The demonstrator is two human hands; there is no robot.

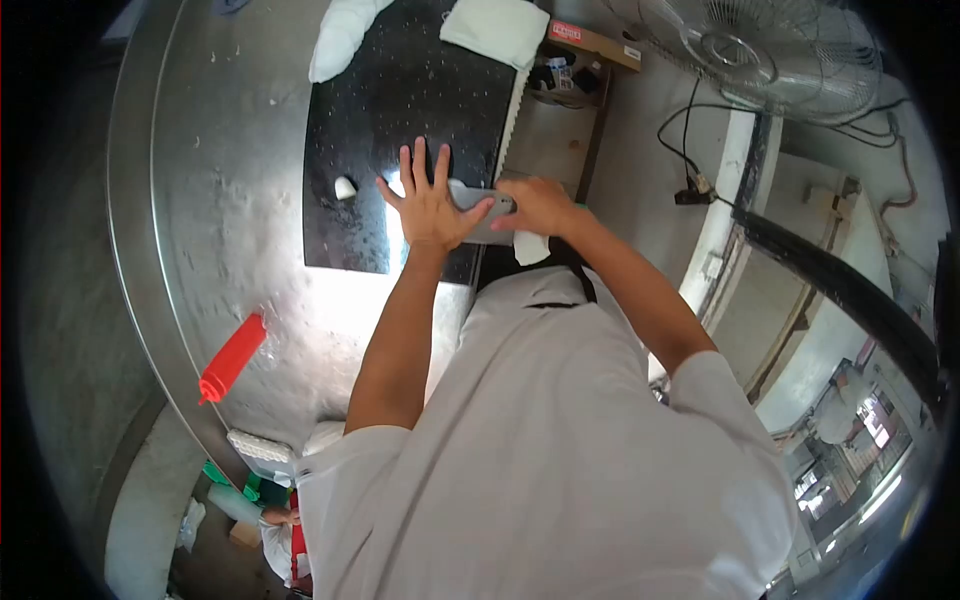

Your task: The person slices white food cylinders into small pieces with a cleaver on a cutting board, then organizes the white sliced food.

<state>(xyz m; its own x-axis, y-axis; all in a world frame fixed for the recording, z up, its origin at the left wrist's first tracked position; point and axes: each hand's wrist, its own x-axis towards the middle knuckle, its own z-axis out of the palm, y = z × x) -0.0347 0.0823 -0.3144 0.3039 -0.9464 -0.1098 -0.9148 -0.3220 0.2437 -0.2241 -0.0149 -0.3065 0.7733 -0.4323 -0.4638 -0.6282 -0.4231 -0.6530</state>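
A grey metal scraper or broad blade (477,203) lies at the right edge of the black board (400,110). My right hand (537,208) is wrapped round its right end. Spread fingers show on my left hand (431,205), which is over the board's lower part with its thumb against the blade. Left of that hand a small white lump (345,188) rests on the board. A white cloth or dough piece (532,247) hangs just below my right hand.
A red squeeze bottle (232,358) lies on the metal table (235,200). White bundles (345,35) and a folded white cloth (495,30) sit at the board's far end. A fan (740,50) stands at upper right. Another person (277,545) is at lower left.
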